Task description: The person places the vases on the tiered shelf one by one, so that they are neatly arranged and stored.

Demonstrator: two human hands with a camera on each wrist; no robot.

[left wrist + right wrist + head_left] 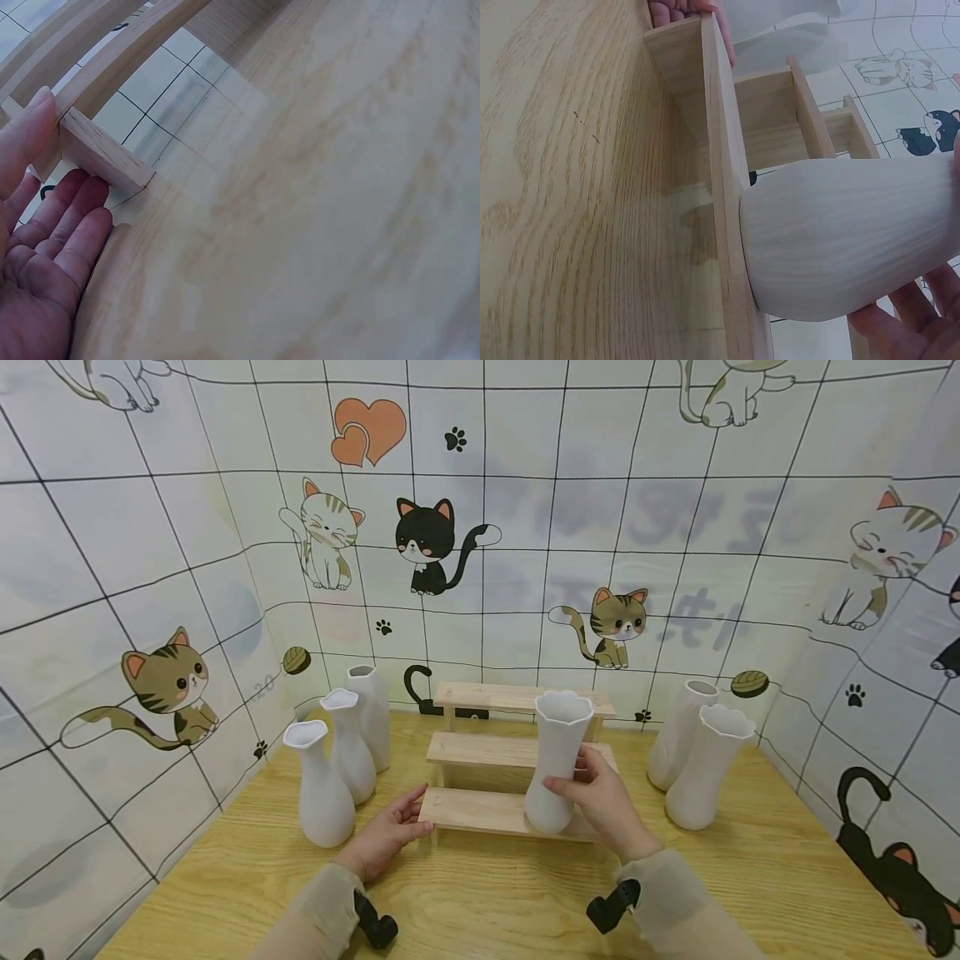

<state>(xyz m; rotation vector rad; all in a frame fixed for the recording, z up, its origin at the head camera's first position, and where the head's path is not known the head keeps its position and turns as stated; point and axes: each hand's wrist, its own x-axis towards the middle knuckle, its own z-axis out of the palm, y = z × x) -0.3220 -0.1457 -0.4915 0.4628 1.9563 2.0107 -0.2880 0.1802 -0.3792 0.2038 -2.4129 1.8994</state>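
**Brittle vase on the lowest step**

While your left hand rests open against the wooden stepped shelf, your right hand grips the white vase standing on its bottom step; it looks rigid, smooth, breakable, so hold its narrow waist.

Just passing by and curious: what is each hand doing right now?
Left hand: open, fingers resting on the wooden shelf end.
Right hand: holding the white vase.
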